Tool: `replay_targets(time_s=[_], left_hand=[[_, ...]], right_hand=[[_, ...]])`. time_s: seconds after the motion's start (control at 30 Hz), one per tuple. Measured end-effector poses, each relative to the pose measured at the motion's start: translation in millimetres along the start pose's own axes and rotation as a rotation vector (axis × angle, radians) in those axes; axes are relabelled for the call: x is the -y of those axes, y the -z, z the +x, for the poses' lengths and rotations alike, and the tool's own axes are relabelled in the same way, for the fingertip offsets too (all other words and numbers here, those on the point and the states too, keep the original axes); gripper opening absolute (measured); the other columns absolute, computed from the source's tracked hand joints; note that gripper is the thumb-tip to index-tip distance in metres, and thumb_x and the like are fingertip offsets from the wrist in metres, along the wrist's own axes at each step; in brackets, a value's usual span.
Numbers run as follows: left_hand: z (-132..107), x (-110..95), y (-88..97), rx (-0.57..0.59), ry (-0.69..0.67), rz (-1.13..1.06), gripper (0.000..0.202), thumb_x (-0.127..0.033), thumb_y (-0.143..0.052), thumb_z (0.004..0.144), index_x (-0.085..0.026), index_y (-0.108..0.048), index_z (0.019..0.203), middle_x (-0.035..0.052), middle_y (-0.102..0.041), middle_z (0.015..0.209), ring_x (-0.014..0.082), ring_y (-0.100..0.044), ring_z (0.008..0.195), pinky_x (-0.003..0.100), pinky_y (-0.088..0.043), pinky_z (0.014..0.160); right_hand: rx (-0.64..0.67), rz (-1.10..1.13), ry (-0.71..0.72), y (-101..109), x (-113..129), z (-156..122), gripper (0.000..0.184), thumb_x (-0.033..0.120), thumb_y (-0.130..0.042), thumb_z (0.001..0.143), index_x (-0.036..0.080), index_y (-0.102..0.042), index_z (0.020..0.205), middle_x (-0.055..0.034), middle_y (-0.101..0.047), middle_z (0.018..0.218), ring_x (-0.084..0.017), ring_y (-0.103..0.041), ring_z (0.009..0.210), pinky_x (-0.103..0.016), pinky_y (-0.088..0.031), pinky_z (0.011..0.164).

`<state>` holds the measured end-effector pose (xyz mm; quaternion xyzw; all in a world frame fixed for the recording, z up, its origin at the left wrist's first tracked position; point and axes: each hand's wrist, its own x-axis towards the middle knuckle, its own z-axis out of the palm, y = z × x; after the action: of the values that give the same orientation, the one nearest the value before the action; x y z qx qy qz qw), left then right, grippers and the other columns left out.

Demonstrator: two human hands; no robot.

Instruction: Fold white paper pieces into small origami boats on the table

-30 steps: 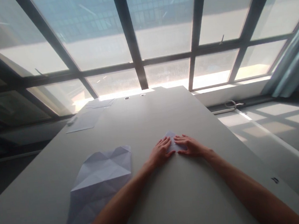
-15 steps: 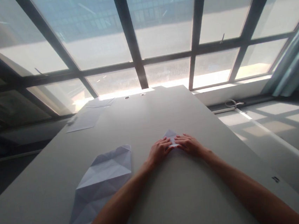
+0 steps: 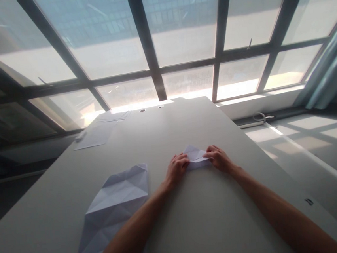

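A small folded white paper lies on the grey table in front of me. My left hand grips its left end with curled fingers. At the paper's right end, my right hand pinches it in the same way. The paper's pointed top shows between the two hands. A larger creased white sheet lies flat to the left, beside my left forearm.
Flat paper sheets rest at the table's far left corner, with two small holes in the tabletop near the far edge. Large windows rise behind the table. A curtain hangs at the right, and floor lies below the table's right edge.
My hands have moved apart, from pressing flat over the small paper's middle to gripping its two ends. More of the paper now shows between them.
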<state>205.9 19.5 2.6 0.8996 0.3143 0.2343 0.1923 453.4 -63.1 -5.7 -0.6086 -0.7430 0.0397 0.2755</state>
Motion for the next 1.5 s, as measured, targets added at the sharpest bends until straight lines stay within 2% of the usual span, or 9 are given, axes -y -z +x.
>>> replay_targets(time_s=[0.33,0.53,0.63,0.77,0.9,0.97,1.07,1.23,1.5], left_hand=[[1.6,2.2,3.5,-0.098,0.074,0.136,0.03,-0.035,-0.047,0.098,-0.021,-0.074,0.095,0.0066,-0.07,0.093,0.0213,-0.063,0.093,0.036,-0.047,0.09],[0.6,6.3,0.9,-0.173,0.134,0.31,0.033,-0.024,-0.057,0.092,-0.02,-0.062,0.124,0.0097,-0.067,0.109,0.0274,-0.06,0.105,0.044,-0.044,0.098],[-0.1,-0.1,1.9,-0.189,0.065,0.388,0.041,-0.016,-0.05,0.093,-0.021,-0.056,0.133,0.011,-0.059,0.127,0.0276,-0.051,0.123,0.05,-0.03,0.112],[-1.8,-10.4,-5.0,0.031,-0.218,0.337,0.046,-0.018,-0.038,0.099,-0.021,-0.042,0.144,0.006,-0.038,0.153,0.021,-0.025,0.145,0.042,-0.02,0.119],[-4.0,-10.3,-18.5,0.234,-0.232,0.297,0.06,-0.046,-0.038,0.1,-0.015,-0.03,0.151,0.0109,-0.029,0.157,0.025,-0.02,0.147,0.044,-0.019,0.119],[-4.4,-9.1,-21.5,0.247,-0.204,0.293,0.059,-0.047,-0.033,0.101,-0.017,-0.028,0.152,0.0102,-0.027,0.157,0.0246,-0.019,0.147,0.045,-0.018,0.119],[-4.4,-10.5,-20.5,0.245,-0.194,0.272,0.055,-0.041,-0.027,0.104,-0.021,-0.023,0.154,0.0072,-0.025,0.158,0.0217,-0.017,0.147,0.043,-0.017,0.119],[-4.3,-14.7,-18.4,0.233,-0.164,0.262,0.054,-0.041,-0.022,0.104,-0.023,-0.02,0.155,0.0054,-0.024,0.159,0.0209,-0.017,0.147,0.042,-0.016,0.12],[-4.6,-12.9,-20.1,0.24,-0.109,0.282,0.055,-0.047,-0.023,0.103,-0.028,-0.02,0.155,0.002,-0.023,0.159,0.0242,-0.016,0.148,0.047,-0.014,0.119]], right_hand=[[-0.086,0.098,-0.095,-2.5,-12.0,2.4,0.022,0.021,-0.052,0.092,0.019,-0.073,0.086,-0.006,-0.07,0.087,-0.02,-0.062,0.087,-0.031,-0.044,0.083],[-0.164,0.025,-0.247,-10.1,-6.6,1.2,0.022,0.02,-0.056,0.089,0.019,-0.068,0.106,-0.007,-0.072,0.097,-0.021,-0.062,0.095,-0.032,-0.043,0.088],[-0.168,-0.111,-0.271,-11.0,2.7,1.0,0.024,0.019,-0.058,0.087,0.018,-0.067,0.11,-0.0089,-0.069,0.102,-0.023,-0.058,0.101,-0.034,-0.041,0.091],[-0.156,-0.215,-0.276,-7.6,19.9,1.5,0.025,0.016,-0.057,0.087,0.02,-0.068,0.109,-0.0107,-0.065,0.107,-0.026,-0.054,0.104,-0.038,-0.04,0.092],[-0.125,-0.244,-0.21,-8.8,43.2,0.4,0.036,0.015,-0.045,0.092,0.019,-0.065,0.121,-0.0148,-0.059,0.126,-0.028,-0.046,0.122,-0.045,-0.028,0.108],[-0.074,-0.213,-0.133,-15.6,53.6,-0.3,0.046,0.019,-0.037,0.095,0.017,-0.051,0.139,-0.0148,-0.051,0.14,-0.028,-0.035,0.135,-0.048,-0.018,0.115],[0.11,-0.123,-0.043,-29.9,60.5,-0.5,0.056,0.022,-0.026,0.098,0.011,-0.028,0.152,-0.0128,-0.033,0.155,-0.024,-0.025,0.143,-0.044,-0.017,0.117],[0.183,-0.132,-0.073,-41.9,52.4,-0.1,0.06,0.042,-0.02,0.102,0.01,-0.027,0.152,-0.0111,-0.026,0.157,-0.023,-0.018,0.147,-0.044,-0.011,0.12],[0.179,-0.165,-0.089,-42.4,48.0,-2.1,0.066,0.05,-0.02,0.101,0.008,-0.027,0.152,-0.0115,-0.022,0.158,-0.023,-0.015,0.147,-0.044,-0.012,0.119]])
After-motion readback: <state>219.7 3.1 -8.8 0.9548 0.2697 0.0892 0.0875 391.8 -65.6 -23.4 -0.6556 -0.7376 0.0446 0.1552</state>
